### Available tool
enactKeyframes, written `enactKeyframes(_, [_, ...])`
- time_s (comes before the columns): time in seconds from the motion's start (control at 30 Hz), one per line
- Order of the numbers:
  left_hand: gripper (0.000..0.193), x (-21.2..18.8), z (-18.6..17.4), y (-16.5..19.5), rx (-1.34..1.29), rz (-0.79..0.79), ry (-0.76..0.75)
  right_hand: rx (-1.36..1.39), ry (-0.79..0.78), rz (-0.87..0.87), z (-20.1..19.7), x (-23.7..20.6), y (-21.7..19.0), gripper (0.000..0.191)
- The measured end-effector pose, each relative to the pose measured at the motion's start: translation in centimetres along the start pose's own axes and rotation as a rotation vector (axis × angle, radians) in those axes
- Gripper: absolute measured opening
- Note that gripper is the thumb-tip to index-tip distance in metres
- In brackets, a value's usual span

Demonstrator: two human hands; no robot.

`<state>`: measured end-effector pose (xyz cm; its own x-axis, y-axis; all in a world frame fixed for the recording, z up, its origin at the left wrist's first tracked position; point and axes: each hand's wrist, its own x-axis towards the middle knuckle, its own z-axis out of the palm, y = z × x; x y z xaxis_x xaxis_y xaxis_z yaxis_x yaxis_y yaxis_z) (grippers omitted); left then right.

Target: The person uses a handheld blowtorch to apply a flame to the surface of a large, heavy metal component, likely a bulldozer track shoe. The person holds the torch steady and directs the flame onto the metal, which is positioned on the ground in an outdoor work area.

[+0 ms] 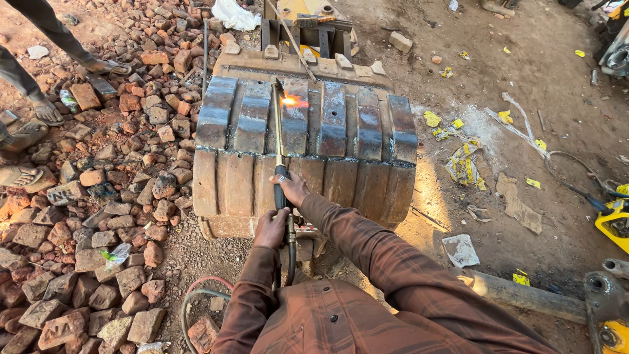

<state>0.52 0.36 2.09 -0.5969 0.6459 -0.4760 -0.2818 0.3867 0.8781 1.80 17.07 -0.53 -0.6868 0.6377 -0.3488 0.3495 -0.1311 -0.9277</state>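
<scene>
A: What are the hands doing?

B: Both are gripping a long cutting torch (pixel 280 157). The left hand (pixel 271 229) is wrapping tightly around the rear of the handle, fingers fully curled. The right hand (pixel 292 189) is sitting just ahead of it, toward 12 o'clock, closed over the dark grip, with a ring showing on one finger.

A: And where is the torch pointing?

B: It is running straight up toward 12 o'clock from the hands. Its tip is burning an orange flame (pixel 293 101) against the back of an overturned excavator bucket (pixel 354 151), which is lying in the middle of the view, rusty with shiny wear strips welded across it.

A: What is trailing from the torch?

B: Hoses (pixel 196 298) are dropping from the handle toward 6 o'clock and looping on the dirt at about 7 o'clock from the hands.

A: What is lying around the bucket?

B: A heap of broken bricks (pixel 105 216) is spreading across the 9 o'clock side. Other people's sandalled feet (pixel 39 111) are standing on it near 10 o'clock. Toward 3 o'clock, yellow scraps of packaging (pixel 462 160) are littering the bare ground, and a yellow machine part (pixel 614 219) is showing at the edge.
</scene>
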Motion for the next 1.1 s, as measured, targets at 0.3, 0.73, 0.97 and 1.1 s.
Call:
enactKeyframes(0.3, [0.054, 0.0, -0.1, 0.0, 0.027, 0.004, 0.016, -0.005, -0.016, -0.009, 0.1, -0.1, -0.3, 0.056])
enactKeyframes(0.73, [0.056, -0.2, 0.2, 0.1, 0.040, -0.043, -0.025, -0.007, -0.017, 0.013, -0.3, -1.4, -1.1, 0.056])
enactKeyframes(0.97, [0.057, -0.1, 0.6, 0.0, 0.022, -0.016, -0.040, 0.005, -0.018, 0.023, -0.8, -1.7, -1.1, 0.056])
enactKeyframes(1.1, [0.054, -0.3, 0.7, 0.2, 0.003, -0.033, -0.048, 0.015, -0.012, 0.038, -1.0, -1.5, -0.9, 0.055])
